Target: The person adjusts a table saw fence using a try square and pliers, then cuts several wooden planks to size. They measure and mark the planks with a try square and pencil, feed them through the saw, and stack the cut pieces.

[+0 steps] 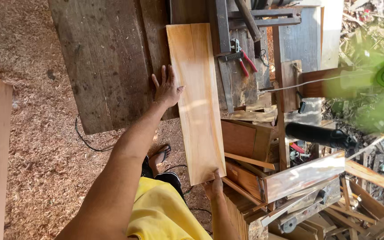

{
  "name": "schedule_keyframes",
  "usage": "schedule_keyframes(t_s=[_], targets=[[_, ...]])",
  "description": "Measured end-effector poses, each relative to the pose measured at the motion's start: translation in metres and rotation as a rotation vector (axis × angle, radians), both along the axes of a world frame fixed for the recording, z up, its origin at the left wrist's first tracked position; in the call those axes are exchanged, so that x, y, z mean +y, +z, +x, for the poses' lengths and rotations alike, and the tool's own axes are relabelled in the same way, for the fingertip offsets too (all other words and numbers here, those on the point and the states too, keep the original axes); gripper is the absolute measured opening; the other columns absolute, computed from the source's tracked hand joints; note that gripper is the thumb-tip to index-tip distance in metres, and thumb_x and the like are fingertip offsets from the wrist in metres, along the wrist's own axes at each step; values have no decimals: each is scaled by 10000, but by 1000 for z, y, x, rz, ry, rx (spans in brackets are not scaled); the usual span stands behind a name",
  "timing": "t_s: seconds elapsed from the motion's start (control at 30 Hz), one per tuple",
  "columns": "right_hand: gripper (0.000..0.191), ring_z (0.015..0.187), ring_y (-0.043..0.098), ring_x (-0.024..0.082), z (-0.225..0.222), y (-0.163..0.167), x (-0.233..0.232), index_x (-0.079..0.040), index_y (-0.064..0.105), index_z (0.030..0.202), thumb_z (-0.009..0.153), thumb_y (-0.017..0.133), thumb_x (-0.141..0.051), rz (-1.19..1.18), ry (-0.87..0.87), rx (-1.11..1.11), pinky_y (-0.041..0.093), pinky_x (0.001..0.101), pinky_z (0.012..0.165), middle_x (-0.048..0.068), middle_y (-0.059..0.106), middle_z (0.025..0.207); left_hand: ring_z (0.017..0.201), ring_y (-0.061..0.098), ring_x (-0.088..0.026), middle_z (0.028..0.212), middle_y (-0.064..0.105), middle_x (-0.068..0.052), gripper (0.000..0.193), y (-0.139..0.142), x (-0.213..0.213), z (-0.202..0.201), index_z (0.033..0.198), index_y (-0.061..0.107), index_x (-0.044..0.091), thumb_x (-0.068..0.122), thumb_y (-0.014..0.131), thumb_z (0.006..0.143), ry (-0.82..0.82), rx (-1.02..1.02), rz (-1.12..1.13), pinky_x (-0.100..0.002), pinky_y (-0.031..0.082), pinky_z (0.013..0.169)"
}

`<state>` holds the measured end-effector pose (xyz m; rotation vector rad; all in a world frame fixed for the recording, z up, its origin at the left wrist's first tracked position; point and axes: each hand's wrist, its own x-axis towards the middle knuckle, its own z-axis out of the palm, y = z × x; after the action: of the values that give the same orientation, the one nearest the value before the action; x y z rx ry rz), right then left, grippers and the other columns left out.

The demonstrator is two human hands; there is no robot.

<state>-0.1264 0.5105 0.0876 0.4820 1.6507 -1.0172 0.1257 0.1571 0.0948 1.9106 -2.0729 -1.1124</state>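
Steadying a pale wooden plank (198, 102), laid lengthwise along the right edge of the dark worktop (107, 58), near end overhanging. Pressing flat with the left hand (167, 86), fingers spread open, against the plank's left edge. Pinching the near right corner with the right hand (213, 184), grip closed on the wood. Apparently lining up or positioning; for any shift, moving both hands together to keep it square. Red-handled pliers (245, 60) just right of the far end; open wooden boxes (245, 142) right; sawdust floor (36, 146) left.
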Motion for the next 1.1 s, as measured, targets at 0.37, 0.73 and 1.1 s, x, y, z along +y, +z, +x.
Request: schedule_keyframes(t_s=[0.37, 0.73, 1.1], targets=[[569, 1220, 620, 356, 7, -4, -39, -94, 471, 1433, 1027, 457, -493, 20, 180, 21, 582, 551, 977, 192, 563, 1414, 1588, -122, -238, 1734, -97, -98, 999, 8, -35, 14, 1583, -182, 44, 525, 500, 1035, 31, 3, -24, -690, -155, 1194], [412, 1014, 630, 321, 26, -1, -75, -116, 533, 1242, 1057, 417, -466, 47, 208, 20, 585, 555, 875, 163, 606, 1206, 1563, 266, -264, 1675, 295, -159, 727, -11, 47, -5, 1638, 189, 49, 227, 556, 1036, 254, 160, -330, -663, -70, 1220], [375, 1058, 554, 331, 40, -3, -138, -72, 472, 1210, 1101, 386, -420, 164, 233, 75, 544, 594, 982, 208, 519, 1249, 1450, 427, -153, 1701, 230, -77, 820, -2, -16, 14, 1631, 186, 211, 251, 669, 969, 377, 276, -40, -597, -175, 1240]])
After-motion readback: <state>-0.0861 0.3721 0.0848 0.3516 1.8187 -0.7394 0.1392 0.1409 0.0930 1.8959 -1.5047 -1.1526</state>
